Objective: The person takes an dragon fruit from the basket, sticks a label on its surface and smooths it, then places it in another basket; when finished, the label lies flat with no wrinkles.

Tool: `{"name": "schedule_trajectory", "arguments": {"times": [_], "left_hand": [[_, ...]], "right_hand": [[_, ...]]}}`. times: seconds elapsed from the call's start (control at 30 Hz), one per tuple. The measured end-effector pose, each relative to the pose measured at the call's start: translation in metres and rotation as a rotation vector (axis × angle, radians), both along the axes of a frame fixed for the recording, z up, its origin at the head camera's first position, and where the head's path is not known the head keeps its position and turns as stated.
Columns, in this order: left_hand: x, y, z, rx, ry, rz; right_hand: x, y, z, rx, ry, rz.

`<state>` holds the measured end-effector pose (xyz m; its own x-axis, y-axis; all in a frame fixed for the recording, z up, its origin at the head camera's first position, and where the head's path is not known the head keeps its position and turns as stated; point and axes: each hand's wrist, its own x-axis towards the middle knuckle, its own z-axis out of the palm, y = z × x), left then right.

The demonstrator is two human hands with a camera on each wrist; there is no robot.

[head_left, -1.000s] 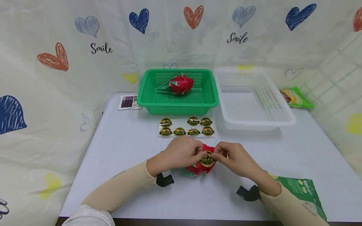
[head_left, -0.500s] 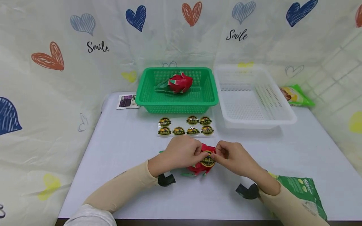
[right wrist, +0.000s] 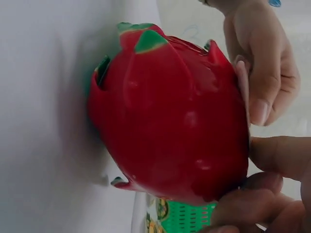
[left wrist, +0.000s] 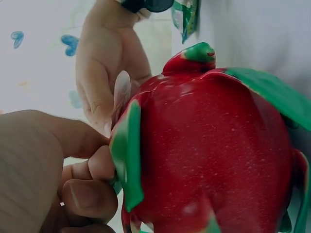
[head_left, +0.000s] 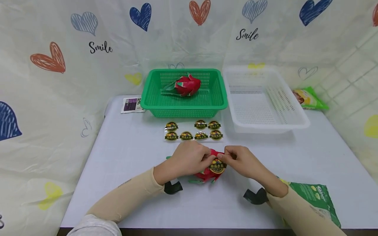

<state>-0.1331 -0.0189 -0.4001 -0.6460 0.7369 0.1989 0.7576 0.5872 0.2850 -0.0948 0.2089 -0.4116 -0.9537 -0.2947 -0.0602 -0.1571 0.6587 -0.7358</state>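
Observation:
A red dragon fruit [head_left: 205,177] with green-tipped scales lies on the table, partly covered by my hands. A round black-and-gold sticker [head_left: 218,166] sits on its front; one edge of the sticker [left wrist: 121,92] stands off the skin. My left hand [head_left: 190,159] holds the fruit from the left with curled fingers, its thumb tip at the sticker's upper left edge. From the right, my right hand [head_left: 243,162] has thumb and curled forefinger together at the sticker's upper edge. Their exact contact is partly hidden.
Behind the hands lies a sticker sheet [head_left: 192,126]. A green basket [head_left: 189,111] holds a second dragon fruit [head_left: 189,86]; a white basket [head_left: 268,126] stands beside it. Bags lie at right: a green one [head_left: 320,198] and a yellow-green one [head_left: 310,98]. A small packet [head_left: 132,105] lies left.
My right thumb has slid up along the sticker towards its top edge, uncovering more of its right side. The left hand and fruit have hardly moved.

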Motion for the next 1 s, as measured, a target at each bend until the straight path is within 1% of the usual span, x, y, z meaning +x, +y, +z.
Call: {"name": "schedule_trajectory", "arguments": {"times": [0.17, 0.27, 0.37, 0.53, 0.63, 0.77, 0.93, 1.0], "left_hand": [[0.003, 0.002, -0.002, -0.016, 0.054, -0.002], [0.005, 0.003, -0.003, -0.045, 0.074, 0.010], [0.006, 0.004, -0.002, -0.073, 0.085, 0.026], [0.007, 0.005, -0.002, -0.099, 0.086, 0.041], [0.006, 0.004, -0.002, -0.087, 0.066, 0.035], [0.003, 0.002, -0.001, -0.050, 0.001, -0.002], [-0.003, -0.005, 0.000, -0.024, -0.087, -0.062], [-0.004, -0.007, 0.001, -0.009, -0.105, -0.079]], "right_hand": [[0.004, 0.008, -0.001, -0.021, -0.019, 0.053], [0.006, 0.012, -0.004, -0.044, -0.007, 0.088], [0.006, 0.014, -0.006, -0.061, 0.022, 0.116], [0.005, 0.016, -0.010, -0.047, 0.046, 0.150], [0.003, 0.019, -0.011, -0.056, 0.031, 0.161], [-0.001, 0.023, -0.012, -0.112, -0.020, 0.187], [-0.008, 0.025, -0.009, -0.195, -0.120, 0.268], [-0.010, 0.025, -0.007, -0.198, -0.139, 0.287]]}}
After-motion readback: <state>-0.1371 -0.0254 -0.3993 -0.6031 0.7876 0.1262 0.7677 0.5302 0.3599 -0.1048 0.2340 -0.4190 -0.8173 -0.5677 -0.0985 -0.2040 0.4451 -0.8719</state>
